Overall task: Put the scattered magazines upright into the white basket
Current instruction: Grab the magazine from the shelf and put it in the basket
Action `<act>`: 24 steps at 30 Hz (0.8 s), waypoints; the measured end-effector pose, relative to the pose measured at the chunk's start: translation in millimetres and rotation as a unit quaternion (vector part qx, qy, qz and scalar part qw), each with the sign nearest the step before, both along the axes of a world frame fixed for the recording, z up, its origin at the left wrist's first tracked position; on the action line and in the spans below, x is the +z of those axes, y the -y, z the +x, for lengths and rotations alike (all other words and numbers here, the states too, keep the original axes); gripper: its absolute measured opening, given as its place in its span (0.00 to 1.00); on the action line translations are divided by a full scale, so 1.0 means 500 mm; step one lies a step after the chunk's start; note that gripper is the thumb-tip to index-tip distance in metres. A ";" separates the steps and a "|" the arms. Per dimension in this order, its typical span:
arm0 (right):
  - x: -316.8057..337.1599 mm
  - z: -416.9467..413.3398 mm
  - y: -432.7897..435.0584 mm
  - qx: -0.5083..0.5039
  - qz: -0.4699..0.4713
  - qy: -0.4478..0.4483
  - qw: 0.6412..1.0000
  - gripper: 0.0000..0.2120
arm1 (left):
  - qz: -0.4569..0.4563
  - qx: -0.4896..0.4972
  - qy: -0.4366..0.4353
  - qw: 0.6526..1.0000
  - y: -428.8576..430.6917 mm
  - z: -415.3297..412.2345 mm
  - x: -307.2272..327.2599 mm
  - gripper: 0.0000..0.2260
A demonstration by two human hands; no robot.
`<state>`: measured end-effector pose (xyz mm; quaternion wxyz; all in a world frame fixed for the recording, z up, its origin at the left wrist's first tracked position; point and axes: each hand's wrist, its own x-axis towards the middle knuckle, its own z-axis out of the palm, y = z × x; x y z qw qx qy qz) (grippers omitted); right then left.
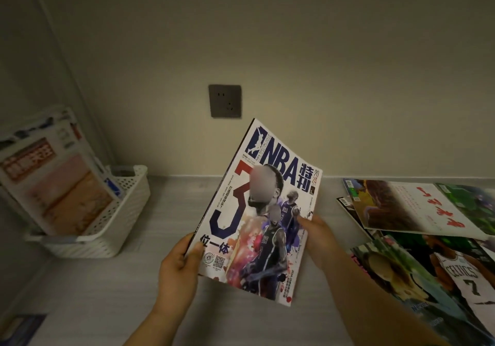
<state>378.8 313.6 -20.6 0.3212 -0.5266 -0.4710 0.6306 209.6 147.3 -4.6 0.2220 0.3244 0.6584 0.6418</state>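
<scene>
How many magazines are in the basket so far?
3 at least, all leaning in the white basket: a pink-covered magazine in front, a white magazine behind it, a blue-edged magazine at its right. More may be hidden.

- Left hand point(176, 268), right hand point(318, 241): one held magazine point(267, 252).
- Left of them: one white basket point(126, 211), at least two stowed magazines point(59, 193).
- Right: at least five loose magazines point(401, 206).

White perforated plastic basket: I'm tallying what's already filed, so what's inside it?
A pink-and-orange-covered magazine leans inside the white perforated plastic basket, more magazines behind it. Their number and the basket's floor are hidden by that front cover.
</scene>
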 end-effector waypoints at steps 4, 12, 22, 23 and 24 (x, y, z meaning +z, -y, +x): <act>0.043 -0.066 0.017 0.031 0.041 -0.030 0.998 0.07 | -0.011 0.015 0.040 0.999 0.037 -0.064 0.011 0.13; 0.141 -0.254 0.078 0.073 0.107 -0.095 0.987 0.10 | -0.085 -0.033 0.051 0.995 0.116 -0.220 0.045 0.10; 0.246 -0.486 0.143 0.147 0.188 -0.114 0.964 0.07 | -0.043 0.076 -0.087 0.992 0.191 -0.396 0.127 0.10; 0.260 -0.507 0.143 0.147 0.196 -0.119 0.962 0.07 | -0.035 0.082 -0.105 0.990 0.197 -0.411 0.135 0.11; 0.275 -0.526 0.144 0.146 0.203 -0.126 0.960 0.06 | -0.023 0.091 -0.121 0.988 0.202 -0.425 0.144 0.11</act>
